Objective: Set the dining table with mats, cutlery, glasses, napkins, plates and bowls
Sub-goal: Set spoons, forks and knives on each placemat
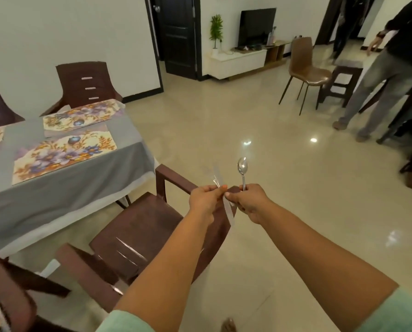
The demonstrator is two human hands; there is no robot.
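While both hands meet in mid-air over the brown plastic armchair point(138, 226), nothing metal has reached the grey-clothed dining table point(63, 192). The right hand point(249, 202) has fingers curled round the handle of a shiny steel spoon point(242, 167), bowl up. The left hand point(203, 200) pinches blurred, pale cutlery point(220, 185); which pieces, I cannot tell. Floral rectangular mats point(63, 154) lie by the table's near right corner. Swapping pieces between hands here could, I'd say, let one slip onto the glossy cream tiled floor point(272, 130).
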